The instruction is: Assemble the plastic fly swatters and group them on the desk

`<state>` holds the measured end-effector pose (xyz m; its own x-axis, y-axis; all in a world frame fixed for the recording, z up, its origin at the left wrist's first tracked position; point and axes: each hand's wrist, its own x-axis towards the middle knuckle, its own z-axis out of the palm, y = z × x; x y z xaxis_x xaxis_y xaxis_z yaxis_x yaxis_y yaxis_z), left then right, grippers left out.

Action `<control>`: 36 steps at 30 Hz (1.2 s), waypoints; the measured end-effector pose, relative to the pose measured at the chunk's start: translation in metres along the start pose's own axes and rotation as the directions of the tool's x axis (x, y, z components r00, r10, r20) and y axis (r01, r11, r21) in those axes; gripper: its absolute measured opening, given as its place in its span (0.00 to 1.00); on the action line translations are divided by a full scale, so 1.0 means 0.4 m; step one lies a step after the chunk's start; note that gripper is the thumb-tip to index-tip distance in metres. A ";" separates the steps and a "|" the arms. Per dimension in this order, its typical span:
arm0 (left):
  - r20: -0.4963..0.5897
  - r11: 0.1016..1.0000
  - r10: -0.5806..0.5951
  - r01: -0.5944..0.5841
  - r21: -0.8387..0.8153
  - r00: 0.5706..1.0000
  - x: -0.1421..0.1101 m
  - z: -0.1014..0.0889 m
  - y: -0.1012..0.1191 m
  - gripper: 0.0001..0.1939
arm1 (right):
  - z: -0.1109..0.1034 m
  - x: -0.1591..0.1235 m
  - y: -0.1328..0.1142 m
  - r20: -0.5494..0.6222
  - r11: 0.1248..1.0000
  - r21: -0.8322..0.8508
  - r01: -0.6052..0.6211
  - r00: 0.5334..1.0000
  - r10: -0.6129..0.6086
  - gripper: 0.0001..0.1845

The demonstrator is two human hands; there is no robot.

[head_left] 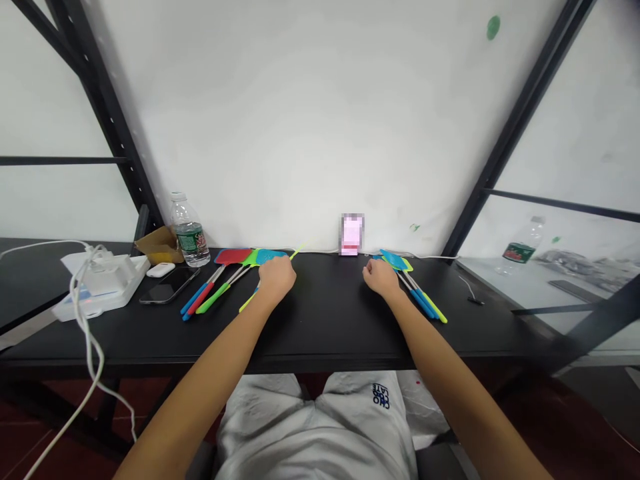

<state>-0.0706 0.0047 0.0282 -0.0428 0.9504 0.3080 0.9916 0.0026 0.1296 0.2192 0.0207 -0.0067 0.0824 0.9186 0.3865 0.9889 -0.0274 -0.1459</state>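
Fingers of the right hand curl together into a loose fist beside the right cluster of swatters; those of the left hand bend inward next to the left cluster, though whether they clamp anything cannot be told. Because the heads overlap, pulling one could drag its neighbours askew, and a sideways knock might topple the propped phone. Flat, bright plastic heads join slim, metallic-looking shafts and smooth, rod-like handles on the black tabletop.
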 end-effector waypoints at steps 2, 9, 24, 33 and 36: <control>-0.018 0.999 0.029 -0.029 -0.015 0.999 -0.009 -0.003 0.010 0.19 | 0.003 0.001 0.002 0.020 1.000 0.007 0.004 1.000 -0.005 0.12; -0.014 0.980 0.194 -0.195 -0.047 0.981 -0.037 0.012 0.046 0.18 | 0.009 0.005 0.012 0.015 0.999 0.047 0.008 1.000 -0.008 0.12; 0.083 0.752 0.500 -0.384 -0.536 0.862 -0.069 0.065 0.111 0.17 | 0.005 -0.024 -0.044 -0.160 0.923 0.321 0.212 0.973 -0.167 0.25; 0.115 0.777 0.487 -0.368 -0.511 0.866 -0.066 0.060 0.104 0.23 | 0.011 -0.024 -0.052 -0.105 0.940 0.313 0.133 0.989 -0.105 0.23; 0.108 0.784 0.478 -0.367 -0.501 0.872 -0.066 0.063 0.103 0.24 | 0.014 -0.021 -0.049 -0.109 0.934 0.334 0.130 0.989 -0.099 0.22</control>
<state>-0.0255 -0.0126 0.0018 0.4494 0.8636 0.2285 0.7316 -0.5026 0.4606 0.1983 0.0157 -0.0120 -0.0024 0.8682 0.4961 0.8926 0.2255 -0.3903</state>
